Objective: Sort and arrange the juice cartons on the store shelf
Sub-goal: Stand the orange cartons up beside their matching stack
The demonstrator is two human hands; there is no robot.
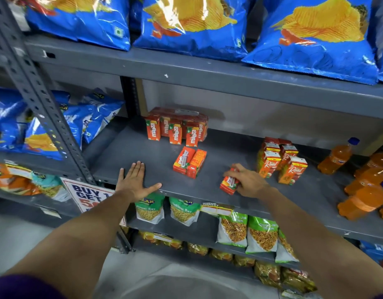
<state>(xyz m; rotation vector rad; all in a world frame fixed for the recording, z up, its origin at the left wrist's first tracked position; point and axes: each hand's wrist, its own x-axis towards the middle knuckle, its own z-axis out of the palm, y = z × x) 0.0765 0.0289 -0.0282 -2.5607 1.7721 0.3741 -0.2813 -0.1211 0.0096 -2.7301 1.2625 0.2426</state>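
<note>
On the grey shelf, several orange Maaza juice cartons stand upright in a group at the back. In the middle, two more Maaza cartons lie flat side by side. My right hand is closed around another small orange carton lying near the shelf's front edge. To its right, several red and orange Real juice cartons stand in a cluster. Resting flat on the front left of the shelf, my left hand has its fingers spread and holds nothing.
Orange soda bottles crowd the right end of the shelf. Big blue chip bags fill the shelf above and the left bay. Green snack pouches hang below. A slotted steel post rises on the left, with a sale sign under it.
</note>
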